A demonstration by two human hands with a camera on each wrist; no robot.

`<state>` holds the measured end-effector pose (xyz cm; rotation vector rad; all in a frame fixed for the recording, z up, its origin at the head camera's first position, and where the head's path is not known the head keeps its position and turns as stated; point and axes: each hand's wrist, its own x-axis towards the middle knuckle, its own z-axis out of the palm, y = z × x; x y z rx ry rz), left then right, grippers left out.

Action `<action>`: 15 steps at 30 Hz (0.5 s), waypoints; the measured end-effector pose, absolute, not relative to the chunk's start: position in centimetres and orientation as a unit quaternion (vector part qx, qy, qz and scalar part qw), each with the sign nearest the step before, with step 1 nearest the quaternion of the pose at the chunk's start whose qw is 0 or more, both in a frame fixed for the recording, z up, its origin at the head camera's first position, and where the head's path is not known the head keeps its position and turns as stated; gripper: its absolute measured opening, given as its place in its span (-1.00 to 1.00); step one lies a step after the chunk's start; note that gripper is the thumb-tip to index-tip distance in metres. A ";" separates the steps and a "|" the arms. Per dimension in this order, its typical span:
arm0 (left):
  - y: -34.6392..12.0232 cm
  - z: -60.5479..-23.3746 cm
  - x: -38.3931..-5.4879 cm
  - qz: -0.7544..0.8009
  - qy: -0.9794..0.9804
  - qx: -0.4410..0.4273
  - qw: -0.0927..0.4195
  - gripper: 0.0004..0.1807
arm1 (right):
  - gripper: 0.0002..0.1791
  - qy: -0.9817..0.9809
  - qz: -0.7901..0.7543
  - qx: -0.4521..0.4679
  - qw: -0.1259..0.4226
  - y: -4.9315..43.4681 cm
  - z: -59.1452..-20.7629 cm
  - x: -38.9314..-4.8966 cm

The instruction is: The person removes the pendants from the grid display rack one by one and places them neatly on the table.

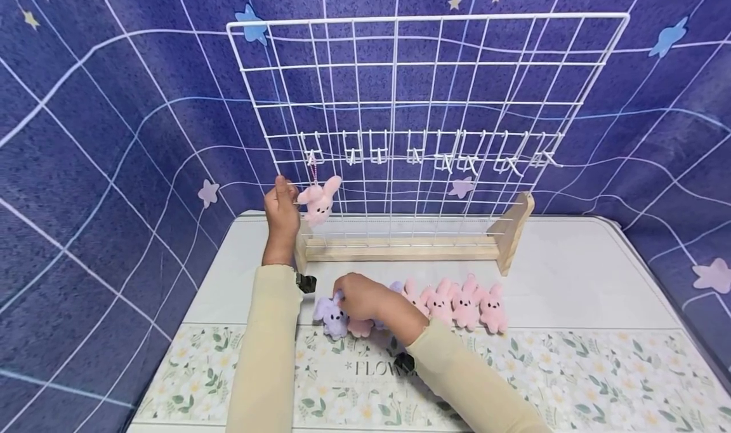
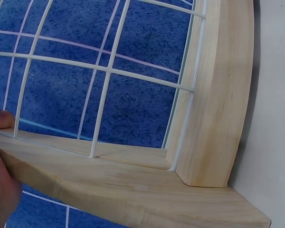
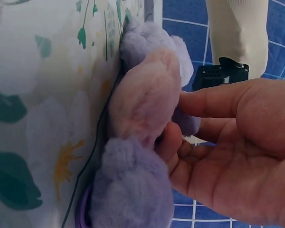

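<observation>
My left hand (image 1: 282, 209) holds the left wooden side support (image 2: 128, 190) of a white wire grid rack (image 1: 394, 61), thumb and fingers on opposite sides of the wood. Beside it, a pink plush bunny keychain (image 1: 320, 203) hangs by a bead chain from the leftmost hook. Lower down, my right hand (image 1: 361, 296) pinches another pink plush bunny (image 3: 145, 95) lying in a row on the table. That bunny's upper part is hidden by the hand in the head view. A lavender bunny (image 1: 334, 317) lies on its left, and another lavender one (image 3: 133, 190) on its right, mostly covered by my hand and forearm.
Several pink bunnies (image 1: 466, 304) continue the row to the right. White hooks (image 1: 414, 155) line one bar of the grid. A wooden crossbar (image 1: 400, 250) joins the rack's feet. The white table (image 1: 599, 268) carries a flowered mat (image 1: 571, 376); blue patterned cloth surrounds it.
</observation>
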<state>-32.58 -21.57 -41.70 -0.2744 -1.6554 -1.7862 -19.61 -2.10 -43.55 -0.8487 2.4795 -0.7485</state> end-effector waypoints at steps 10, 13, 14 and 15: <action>-21.8 -41.8 -32.4 -0.695 -0.639 -0.105 0.311 -0.35 | -0.60 0.921 -0.273 -0.222 0.168 -2.3 -44.2 -19.9; -21.9 -41.7 -32.3 -0.695 -0.644 -0.104 0.302 -0.35 | -0.60 0.920 -0.293 -0.210 0.154 -2.4 -44.4 -20.1; -21.9 -41.7 -32.3 -0.695 -0.645 -0.105 0.301 -0.35 | -0.61 0.917 -0.306 -0.209 0.146 -2.4 -44.4 -20.2; -22.0 -41.7 -32.3 -0.694 -0.646 -0.106 0.301 -0.35 | -0.61 0.913 -0.322 -0.210 0.137 -2.4 -44.4 -20.3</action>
